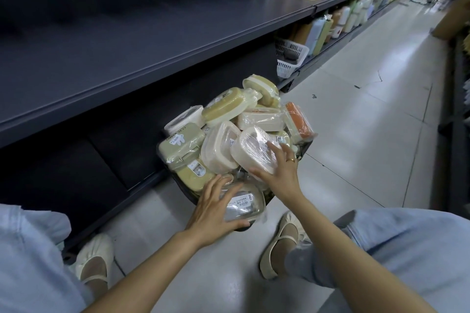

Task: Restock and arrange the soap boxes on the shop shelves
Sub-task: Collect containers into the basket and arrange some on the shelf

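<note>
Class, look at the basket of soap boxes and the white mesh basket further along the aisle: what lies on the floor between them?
In the head view, only bare floor tiles lie between the basket of soap boxes and the white mesh basket.

Cream, olive-green and one orange soap boxes (229, 132) fill my dark basket (189, 194) beside the charcoal shelf (127, 53). A gold ring (291, 159) marks my right hand (277, 173); my shoes (95, 259) are cream, my jeans (407, 241) pale blue.

Dim, fisheye-warped edges, blurred far aisle
</note>
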